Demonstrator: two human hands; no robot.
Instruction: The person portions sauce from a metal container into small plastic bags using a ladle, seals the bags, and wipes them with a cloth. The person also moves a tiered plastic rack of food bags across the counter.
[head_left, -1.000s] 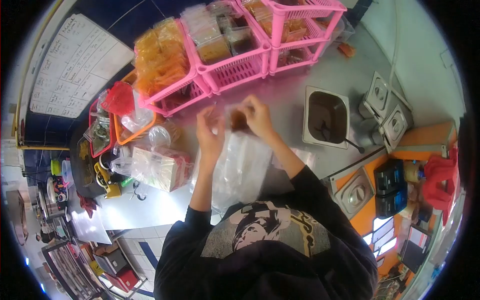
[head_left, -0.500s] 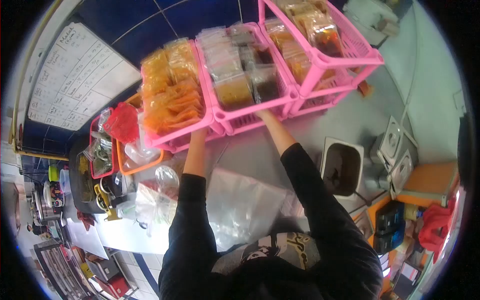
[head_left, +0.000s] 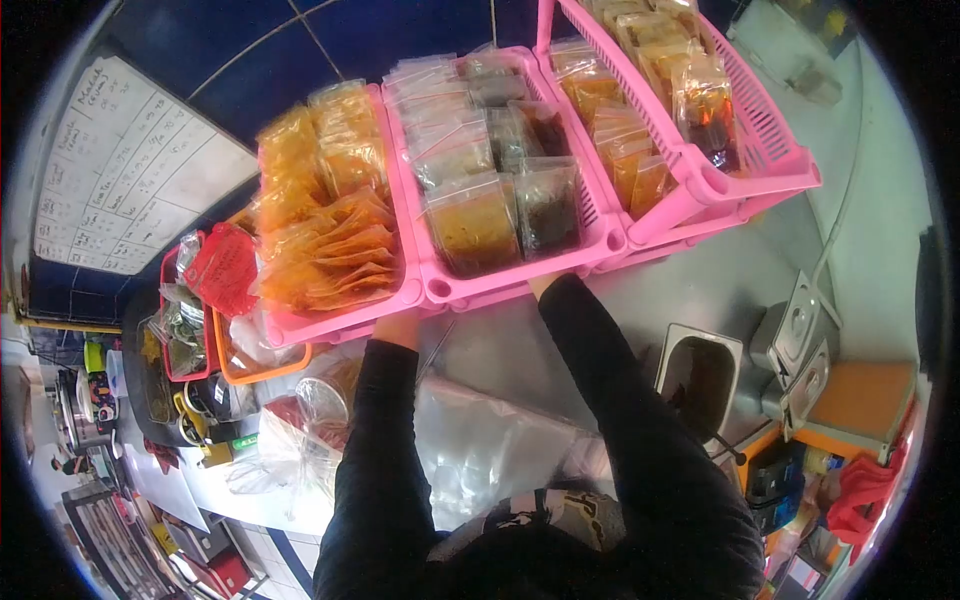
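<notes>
We found both hands at the front of the pink baskets, reaching in beneath the rims. The left hand [head_left: 397, 328] went under the front edge of the left basket [head_left: 345, 325], near its right corner; the right hand [head_left: 543, 284] went under the front edge of the middle basket [head_left: 500, 287]. The fingers of both were hidden, so we could not tell whether they were open, closed or gripping. The left basket stood beside the middle one and held orange packets [head_left: 335, 255]. In the middle basket we noted a yellow packet [head_left: 474, 228] and a dark packet [head_left: 549, 212] side by side at the front, with further packets behind. To its right we recorded a lower basket [head_left: 640, 262] with more packets and, raised above it, an upper basket [head_left: 790, 180], also filled. We observed clear bags [head_left: 485, 440] flat on the counter [head_left: 500, 350] between the forearms. A metal tub [head_left: 738, 375] with brown contents lay to the right of the right forearm. We saw an orange basket [head_left: 262, 375] and a red basket [head_left: 208, 345] to the left of the left basket, below a whiteboard [head_left: 140, 170].
</notes>
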